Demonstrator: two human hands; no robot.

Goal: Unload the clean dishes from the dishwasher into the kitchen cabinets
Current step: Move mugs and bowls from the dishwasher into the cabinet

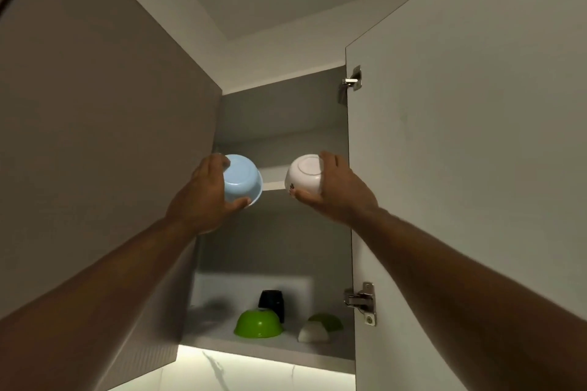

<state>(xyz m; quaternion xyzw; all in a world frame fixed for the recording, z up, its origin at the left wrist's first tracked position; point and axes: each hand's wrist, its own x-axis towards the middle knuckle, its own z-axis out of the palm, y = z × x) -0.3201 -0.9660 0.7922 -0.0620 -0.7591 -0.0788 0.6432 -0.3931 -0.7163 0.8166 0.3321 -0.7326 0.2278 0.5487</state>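
Blue bowl (243, 179) pinched between left fingers (222, 162), thumb.

Upper shelf (273, 179): front edge open between both open doors. Lower shelf (222, 341) obstructed by green bowl (258, 323), black cup (271, 298), small bowls (319, 328).

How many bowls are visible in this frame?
4: a blue bowl in the left hand, a white bowl in the right hand, two upturned bowls on the bottom shelf. More may be hidden.
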